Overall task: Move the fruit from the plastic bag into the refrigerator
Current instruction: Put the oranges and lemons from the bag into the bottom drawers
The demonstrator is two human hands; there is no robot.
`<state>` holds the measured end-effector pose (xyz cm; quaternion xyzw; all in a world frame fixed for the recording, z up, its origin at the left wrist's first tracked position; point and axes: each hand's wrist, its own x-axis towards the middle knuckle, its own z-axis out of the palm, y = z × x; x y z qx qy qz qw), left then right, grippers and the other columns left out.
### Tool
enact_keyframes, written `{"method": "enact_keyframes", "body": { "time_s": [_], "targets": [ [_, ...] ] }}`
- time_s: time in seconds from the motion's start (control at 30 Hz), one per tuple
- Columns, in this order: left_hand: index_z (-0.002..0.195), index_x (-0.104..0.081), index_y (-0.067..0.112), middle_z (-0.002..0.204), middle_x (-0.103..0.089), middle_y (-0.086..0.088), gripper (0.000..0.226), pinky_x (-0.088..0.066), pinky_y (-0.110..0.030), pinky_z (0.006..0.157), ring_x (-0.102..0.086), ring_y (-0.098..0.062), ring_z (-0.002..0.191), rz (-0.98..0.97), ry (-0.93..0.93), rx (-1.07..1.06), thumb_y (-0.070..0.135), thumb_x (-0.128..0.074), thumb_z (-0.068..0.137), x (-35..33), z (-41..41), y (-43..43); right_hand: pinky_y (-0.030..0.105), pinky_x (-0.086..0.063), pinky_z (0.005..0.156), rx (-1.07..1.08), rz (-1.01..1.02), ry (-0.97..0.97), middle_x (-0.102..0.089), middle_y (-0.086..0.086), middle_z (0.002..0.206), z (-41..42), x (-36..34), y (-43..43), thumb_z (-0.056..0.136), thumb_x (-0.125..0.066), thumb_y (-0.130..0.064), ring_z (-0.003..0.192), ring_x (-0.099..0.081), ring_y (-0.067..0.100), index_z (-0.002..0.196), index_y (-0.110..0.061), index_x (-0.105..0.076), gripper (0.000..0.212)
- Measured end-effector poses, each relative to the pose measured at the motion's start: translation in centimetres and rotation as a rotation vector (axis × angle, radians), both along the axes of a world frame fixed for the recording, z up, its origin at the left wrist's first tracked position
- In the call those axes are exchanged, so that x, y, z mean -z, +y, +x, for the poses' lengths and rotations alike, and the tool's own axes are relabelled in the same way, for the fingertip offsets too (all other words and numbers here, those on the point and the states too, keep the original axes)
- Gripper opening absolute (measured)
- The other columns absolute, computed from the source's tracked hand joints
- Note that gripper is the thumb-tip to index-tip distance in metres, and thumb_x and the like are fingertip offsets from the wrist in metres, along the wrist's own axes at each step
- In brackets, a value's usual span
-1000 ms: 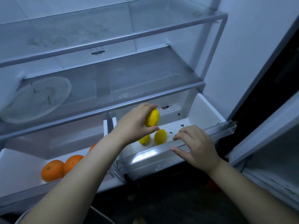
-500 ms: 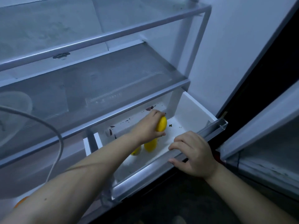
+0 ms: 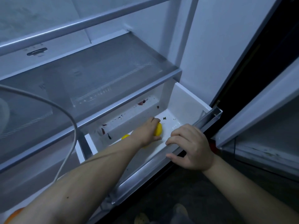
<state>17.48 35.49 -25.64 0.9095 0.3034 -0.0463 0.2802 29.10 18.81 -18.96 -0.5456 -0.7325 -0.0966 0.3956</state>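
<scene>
Lowered since half a second ago, down to the floor of the pulled-out white plastic drawer (image 3: 142,173): left hand (image 3: 148,131), fingers curled round a round yellow lemon (image 3: 158,129). Nearest, right hand (image 3: 192,147) clamped on its clear front rim, fingers over, thumb under. Beside the left wrist, second yellow fruit (image 3: 125,136) lying already inside. Probably the setting-down step; next, only to uncurl the fingers and withdraw gently. Farther back, dark scraps (image 3: 142,102).
</scene>
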Motion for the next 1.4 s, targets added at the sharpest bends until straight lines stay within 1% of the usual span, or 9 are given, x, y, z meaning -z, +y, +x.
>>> {"method": "enact_keyframes", "body": {
  "time_s": [0.1,0.2,0.53,0.67,0.83,1.07,1.23,1.3,1.4],
  "targets": [
    [0.139,-0.033,0.016,0.138,-0.037,-0.005,0.073,-0.040,-0.037,0.096,-0.046,-0.026,0.118,-0.001,0.023,-0.010,0.038,-0.071,0.080,0.2,-0.2,0.3,0.027,-0.041,0.066,0.001,0.003,0.000,-0.059,0.000,0.085,-0.1,0.0,0.0,0.085,-0.061,-0.045,0.075,-0.054,0.018,0.080,-0.013,-0.069,0.034],
    [0.140,-0.033,0.017,0.140,-0.039,-0.005,0.076,-0.038,-0.032,0.095,-0.045,-0.024,0.120,0.035,0.064,0.005,0.041,-0.071,0.079,0.4,-0.4,0.4,0.030,-0.042,0.064,0.001,0.002,0.001,-0.060,0.001,0.084,-0.2,0.1,-0.1,0.085,-0.060,-0.046,0.074,-0.054,0.019,0.082,-0.013,-0.068,0.033],
    [0.141,-0.032,0.020,0.141,-0.038,-0.003,0.083,-0.039,-0.032,0.094,-0.043,-0.023,0.123,0.068,0.102,0.007,0.044,-0.074,0.074,0.2,-0.4,0.1,0.031,-0.042,0.063,-0.002,0.001,0.013,-0.061,0.003,0.082,-0.2,0.2,-0.1,0.083,-0.064,-0.043,0.074,-0.054,0.019,0.083,-0.014,-0.067,0.029],
    [0.143,-0.029,0.023,0.143,-0.034,0.000,0.082,-0.041,-0.037,0.098,-0.044,-0.021,0.123,0.033,0.040,-0.038,0.046,-0.071,0.076,-2.0,-0.3,0.1,0.029,-0.041,0.064,0.009,-0.003,0.008,-0.061,0.003,0.082,-0.2,-0.3,-0.1,0.083,-0.064,-0.041,0.074,-0.052,0.018,0.079,-0.011,-0.069,0.030],
    [0.142,-0.033,0.024,0.146,-0.035,0.003,0.067,-0.035,-0.027,0.098,-0.041,-0.016,0.128,0.058,-0.070,-0.053,0.047,-0.061,0.086,-7.7,-2.0,-0.9,0.029,-0.042,0.068,0.005,-0.032,0.011,-0.061,0.002,0.084,-0.3,-0.8,-0.2,0.085,-0.063,-0.040,0.078,-0.053,0.018,0.081,-0.012,-0.069,0.029],
    [0.134,-0.044,0.027,0.137,-0.045,0.008,0.047,-0.037,-0.030,0.100,-0.041,-0.010,0.126,0.291,-0.256,-0.245,0.045,-0.051,0.092,-15.3,-8.5,-6.1,0.037,-0.044,0.071,0.010,-0.070,0.000,-0.059,0.001,0.086,-0.6,-1.3,-0.5,0.087,-0.058,-0.039,0.081,-0.055,0.023,0.083,-0.013,-0.066,0.027],
    [0.131,-0.048,0.019,0.134,-0.050,0.003,0.052,-0.040,-0.030,0.092,-0.046,-0.016,0.120,0.592,-0.224,-0.461,0.051,-0.040,0.091,-16.9,-11.1,-10.6,0.039,-0.044,0.071,-0.012,-0.127,0.028,-0.057,-0.003,0.084,-0.9,-2.0,-0.5,0.087,-0.056,-0.036,0.081,-0.054,0.023,0.084,-0.017,-0.063,0.021],
    [0.130,-0.050,0.016,0.131,-0.053,-0.001,0.057,-0.040,-0.031,0.092,-0.048,-0.019,0.119,0.643,-0.208,-0.527,0.053,-0.034,0.089,-16.9,-11.2,-12.1,0.037,-0.044,0.071,-0.020,-0.153,0.033,-0.057,-0.005,0.084,-0.9,-2.2,-0.4,0.088,-0.054,-0.037,0.081,-0.054,0.021,0.085,-0.018,-0.062,0.020],
    [0.128,-0.053,0.012,0.128,-0.055,-0.004,0.058,-0.043,-0.033,0.091,-0.050,-0.022,0.117,0.681,-0.183,-0.614,0.051,-0.035,0.089,-16.7,-11.1,-13.9,0.032,-0.042,0.071,-0.053,-0.193,0.014,-0.058,-0.006,0.084,-0.7,-2.3,-0.3,0.089,-0.051,-0.040,0.082,-0.055,0.020,0.088,-0.019,-0.062,0.024]
  ]
}}
